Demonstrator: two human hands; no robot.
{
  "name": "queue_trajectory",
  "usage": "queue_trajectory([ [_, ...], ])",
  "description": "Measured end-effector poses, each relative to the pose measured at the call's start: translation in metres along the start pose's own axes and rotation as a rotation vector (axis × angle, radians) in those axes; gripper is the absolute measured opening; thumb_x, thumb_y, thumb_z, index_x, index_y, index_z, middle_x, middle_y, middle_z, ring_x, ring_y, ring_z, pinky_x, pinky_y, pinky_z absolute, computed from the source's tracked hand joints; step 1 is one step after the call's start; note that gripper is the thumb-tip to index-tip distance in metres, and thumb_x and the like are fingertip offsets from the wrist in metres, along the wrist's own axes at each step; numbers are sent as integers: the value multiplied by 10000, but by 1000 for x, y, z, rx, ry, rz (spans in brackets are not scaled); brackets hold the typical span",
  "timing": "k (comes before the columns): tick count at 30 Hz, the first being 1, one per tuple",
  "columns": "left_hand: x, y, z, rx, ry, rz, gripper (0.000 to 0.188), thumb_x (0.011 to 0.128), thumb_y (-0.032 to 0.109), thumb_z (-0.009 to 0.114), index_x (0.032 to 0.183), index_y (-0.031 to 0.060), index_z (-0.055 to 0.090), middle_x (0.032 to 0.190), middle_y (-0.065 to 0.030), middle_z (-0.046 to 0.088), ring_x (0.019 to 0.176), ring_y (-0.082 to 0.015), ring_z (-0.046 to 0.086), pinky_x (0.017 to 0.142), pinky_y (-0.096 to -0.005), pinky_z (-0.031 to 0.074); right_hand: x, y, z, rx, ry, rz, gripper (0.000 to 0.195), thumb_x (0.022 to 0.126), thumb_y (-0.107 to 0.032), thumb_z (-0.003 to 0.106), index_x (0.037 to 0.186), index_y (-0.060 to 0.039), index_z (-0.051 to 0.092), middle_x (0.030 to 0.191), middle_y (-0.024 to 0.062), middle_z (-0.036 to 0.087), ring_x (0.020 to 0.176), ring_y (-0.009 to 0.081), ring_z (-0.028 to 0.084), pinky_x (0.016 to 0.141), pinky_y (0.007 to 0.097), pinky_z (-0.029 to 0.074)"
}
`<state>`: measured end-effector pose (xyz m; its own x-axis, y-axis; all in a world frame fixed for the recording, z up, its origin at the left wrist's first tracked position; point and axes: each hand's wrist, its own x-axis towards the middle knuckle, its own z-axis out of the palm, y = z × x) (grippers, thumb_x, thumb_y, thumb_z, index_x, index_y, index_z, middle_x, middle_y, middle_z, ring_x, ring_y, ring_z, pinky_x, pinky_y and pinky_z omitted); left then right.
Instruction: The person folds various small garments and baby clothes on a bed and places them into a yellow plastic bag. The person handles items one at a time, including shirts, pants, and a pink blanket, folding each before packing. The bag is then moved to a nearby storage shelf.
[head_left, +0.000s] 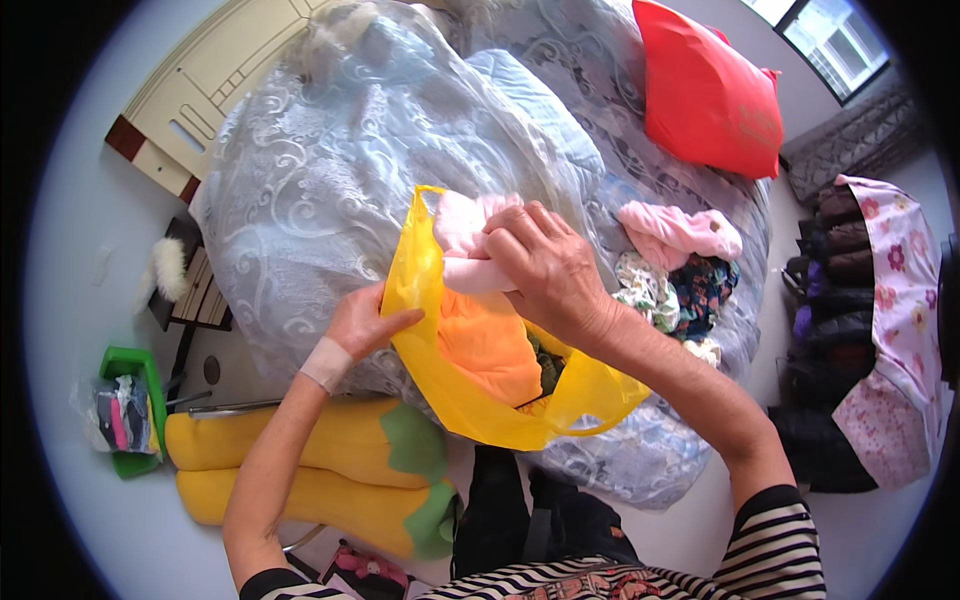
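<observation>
A yellow plastic bag (480, 412) gapes in front of me at the bed's edge. With the thumb outside its wall, my left hand (373, 319) grips the bag's left rim. My right hand (544, 262) is closed on a folded pale pink cloth (465, 225) above the bag's mouth; part of the cloth is hidden behind the fingers. Inside the bag lies an orange folded cloth (487, 349), with a dark patterned fabric (550, 367) beside it. To the right of the bag, a pink fleece garment (679, 229) rests on the bed near crumpled printed clothes (649, 289).
A bed (337, 187) with lacy grey-blue covers spreads ahead. On it stands a red bag (712, 97). Yellow-and-green plush cushions (300, 480) lie at lower left, near a green bin (131, 367). Hanging clothes under a floral cover (900, 300) are at right.
</observation>
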<state>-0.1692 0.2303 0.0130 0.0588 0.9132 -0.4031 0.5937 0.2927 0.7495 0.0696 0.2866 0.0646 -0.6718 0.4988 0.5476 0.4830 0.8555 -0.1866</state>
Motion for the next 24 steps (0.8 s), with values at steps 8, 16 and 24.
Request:
queue_trajectory([
  [8,-35,-6,39,-916,-122,-45,238,880,163,583,1023,-23,618,926,-23,644,815,-77,575,737,-221,456,-92,-2,15,-152,-830,-300,213,726,-152,565,918,-70,609,1013,86,548,1089,273,481,855,351,436],
  [16,-79,-3,62,-1133,212,126,242,824,82,626,1055,19,590,1054,-68,597,944,-127,556,824,-260,436,-126,-2,5,100,-1035,-70,320,714,-237,589,995,-84,596,1066,98,558,998,274,538,858,316,429],
  [24,-100,87,88,30,-179,816,658,702,263,732,1246,20,451,1236,-166,491,1123,-302,475,946,-375,364,-131,4,13,169,-721,155,341,667,-250,650,935,-47,595,1018,162,574,953,307,550,834,362,442],
])
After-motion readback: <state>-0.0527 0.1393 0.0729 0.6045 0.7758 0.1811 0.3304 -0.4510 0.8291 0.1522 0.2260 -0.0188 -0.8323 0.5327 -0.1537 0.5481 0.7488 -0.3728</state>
